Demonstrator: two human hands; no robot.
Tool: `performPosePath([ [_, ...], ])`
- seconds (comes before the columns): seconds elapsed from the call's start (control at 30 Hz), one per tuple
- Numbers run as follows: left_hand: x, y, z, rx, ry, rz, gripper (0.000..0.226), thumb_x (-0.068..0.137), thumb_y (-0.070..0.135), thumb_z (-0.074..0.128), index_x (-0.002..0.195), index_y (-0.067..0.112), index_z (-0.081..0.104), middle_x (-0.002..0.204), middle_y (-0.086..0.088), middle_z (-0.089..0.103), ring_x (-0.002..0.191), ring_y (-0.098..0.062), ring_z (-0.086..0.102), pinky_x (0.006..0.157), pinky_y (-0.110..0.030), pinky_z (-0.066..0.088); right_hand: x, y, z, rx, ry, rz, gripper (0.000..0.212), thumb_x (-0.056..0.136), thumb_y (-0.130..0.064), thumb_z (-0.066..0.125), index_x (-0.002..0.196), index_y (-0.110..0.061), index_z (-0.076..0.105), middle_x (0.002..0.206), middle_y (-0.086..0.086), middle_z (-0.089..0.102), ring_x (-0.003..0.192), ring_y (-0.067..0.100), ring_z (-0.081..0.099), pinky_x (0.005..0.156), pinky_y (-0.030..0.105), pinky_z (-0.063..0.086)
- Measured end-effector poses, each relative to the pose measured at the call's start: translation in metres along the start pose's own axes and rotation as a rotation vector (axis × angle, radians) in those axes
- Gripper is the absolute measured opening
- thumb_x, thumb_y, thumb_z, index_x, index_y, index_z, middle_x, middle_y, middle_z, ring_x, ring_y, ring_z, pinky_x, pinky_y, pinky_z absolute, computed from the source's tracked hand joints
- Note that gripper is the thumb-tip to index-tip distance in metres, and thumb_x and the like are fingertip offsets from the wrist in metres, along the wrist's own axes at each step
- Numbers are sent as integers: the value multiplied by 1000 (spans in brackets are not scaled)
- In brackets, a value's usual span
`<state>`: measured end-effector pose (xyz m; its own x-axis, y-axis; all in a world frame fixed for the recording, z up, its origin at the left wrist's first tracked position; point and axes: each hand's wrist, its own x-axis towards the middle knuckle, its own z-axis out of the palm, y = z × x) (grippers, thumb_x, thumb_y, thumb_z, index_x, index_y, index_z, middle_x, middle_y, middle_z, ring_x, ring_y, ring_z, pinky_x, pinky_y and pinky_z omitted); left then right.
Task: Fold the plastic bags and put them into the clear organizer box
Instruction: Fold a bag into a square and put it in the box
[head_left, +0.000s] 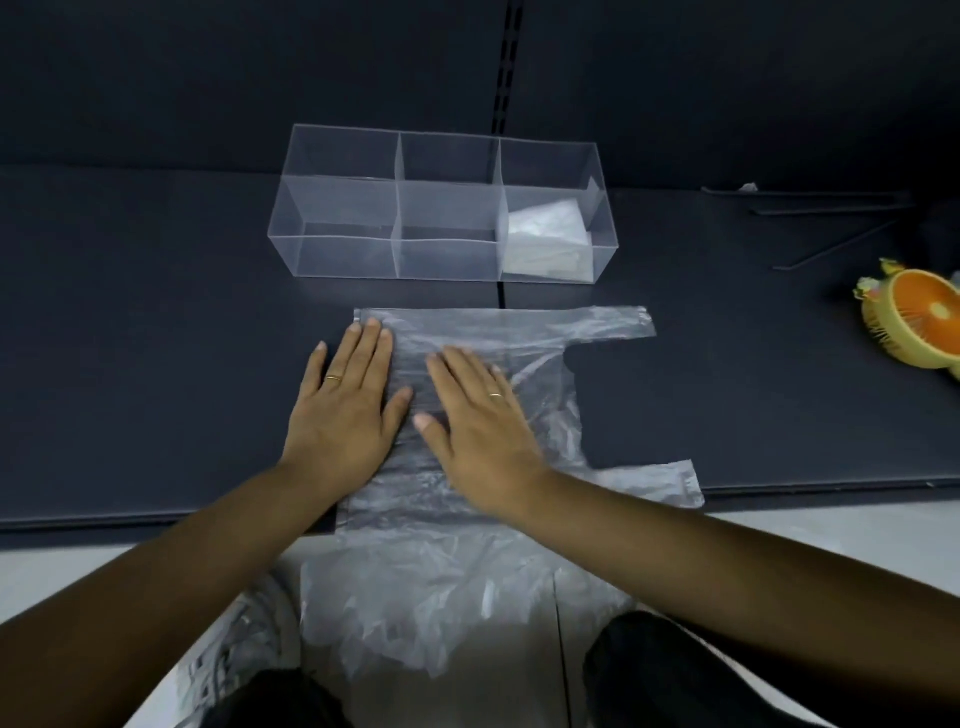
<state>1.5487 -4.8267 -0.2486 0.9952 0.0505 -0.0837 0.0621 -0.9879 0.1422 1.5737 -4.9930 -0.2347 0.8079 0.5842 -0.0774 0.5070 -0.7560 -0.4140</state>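
A clear plastic bag (519, 338) lies spread flat on the dark shelf, its two handles pointing right. My left hand (345, 410) presses palm-down on the bag's left part, fingers spread. Beside it, my right hand (480, 421) lies flat on the bag's middle. Behind the bag stands the clear organizer box (343, 208) with three compartments. A folded plastic bag (545, 234) rests in the right compartment; the other two hold nothing. More crumpled plastic bags (441, 608) hang below the shelf's front edge, over my lap.
The dark shelf (130, 338) stretches left and right, with a dark back wall behind the box. A small yellow and orange fan (914, 327) sits at the far right. Thin black metal rods (831, 218) lie at the back right. The floor below is pale.
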Motion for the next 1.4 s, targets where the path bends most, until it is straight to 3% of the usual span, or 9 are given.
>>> performPosePath([
  [0.33, -9, -10, -7, 10, 36, -48, 72, 98, 55, 6, 153, 9, 3, 161, -8, -3, 148, -21, -7, 120, -42, -5, -49, 112, -48, -335, 181, 467, 68, 99, -50, 24, 152, -9, 15, 160, 13, 10, 148, 28, 6, 119, 46, 4],
  [0.43, -40, -3, -12, -79, 139, 272, 72, 98, 54, 26, 149, 4, 27, 158, -13, 20, 147, -27, 14, 119, -46, 12, -64, 76, -43, -140, 263, 148, 69, 96, -55, 32, 147, -8, 31, 155, 14, 24, 144, 29, 19, 118, 46, 13],
  [0.53, -73, 6, -7, 17, -5, 530, 78, 92, 63, 34, 146, 7, 34, 154, -11, 31, 143, -25, 28, 117, -41, 15, -87, 42, -16, -143, 45, -269, 71, 87, -61, 50, 141, -15, 42, 152, 7, 33, 140, 23, 28, 115, 41, 18],
  [0.63, -86, 2, -6, 100, -18, 530, 58, 91, 41, 40, 137, 8, 46, 144, -10, 47, 132, -24, 46, 113, -38, 22, -96, 52, -11, -189, 69, -297, 45, 80, -35, 66, 120, -15, 62, 131, 6, 57, 117, 21, 45, 97, 36, 34],
  [0.8, -103, -13, -17, -125, 62, 520, 38, 90, 13, 46, 125, 9, 63, 134, -5, 57, 125, -21, 53, 109, -35, 34, -118, 86, -31, -162, 238, -284, 34, 95, -29, 46, 90, -13, 76, 94, 4, 70, 84, 21, 56, 72, 34, 40],
  [1.03, -109, -26, -66, -821, -217, -18, 19, 81, 40, 61, 94, 39, 75, 102, 32, 66, 101, 11, 61, 89, 0, 37, -126, 101, -93, 421, -33, 194, 8, 81, -34, 68, 74, -37, 68, 87, -14, 69, 81, 0, 64, 74, 7, 44],
  [1.13, -95, -43, -82, -1066, -321, -173, 18, 73, 41, 68, 88, 37, 78, 91, 13, 75, 87, 1, 69, 77, -12, 49, -108, 110, -118, 582, 29, 256, 19, 69, -47, 68, 78, -31, 72, 81, -7, 72, 72, 1, 64, 71, 9, 46],
  [1.27, -52, -54, -79, -1172, -212, -389, 28, 69, 42, 72, 89, 23, 79, 92, 4, 76, 90, -5, 69, 87, -23, 42, -57, 126, -124, 736, 111, 362, 9, 81, -27, 69, 76, -21, 73, 72, -12, 69, 69, -3, 59, 68, 5, 44],
  [1.4, -18, -53, -50, -979, -29, -504, 10, 79, 33, 75, 71, 27, 74, 73, 18, 73, 69, 6, 64, 71, -14, 43, -6, 143, -105, 642, 156, 444, 13, 85, -18, 70, 73, -19, 70, 63, -13, 65, 57, -7, 55, 58, 2, 40],
])
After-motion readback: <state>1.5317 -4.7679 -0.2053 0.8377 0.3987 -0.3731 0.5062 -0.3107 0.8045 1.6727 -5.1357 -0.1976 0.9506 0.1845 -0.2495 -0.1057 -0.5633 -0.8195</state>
